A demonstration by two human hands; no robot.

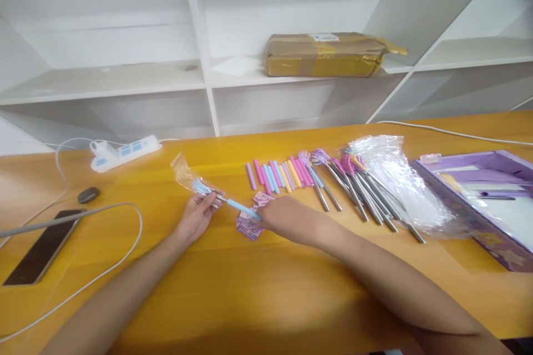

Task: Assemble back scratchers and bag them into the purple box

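My left hand (199, 214) is closed around the middle of a small blue scratcher tool (225, 200), whose claw end sits inside a clear plastic sleeve (184, 172). My right hand (287, 217) pinches the tool's light blue handle at its right end. Under my right hand lies a small pile of purple paper tags (249, 226). Both hands rest low over the yellow table (250, 288).
A row of pink, blue, yellow and purple handle sleeves (277, 175) lies beyond my right hand. Several metal scratchers (353, 186) and clear bags (395, 177) lie right of it, then a purple box (491, 205). A phone (41, 247), cables and a power strip (125, 151) are at left.
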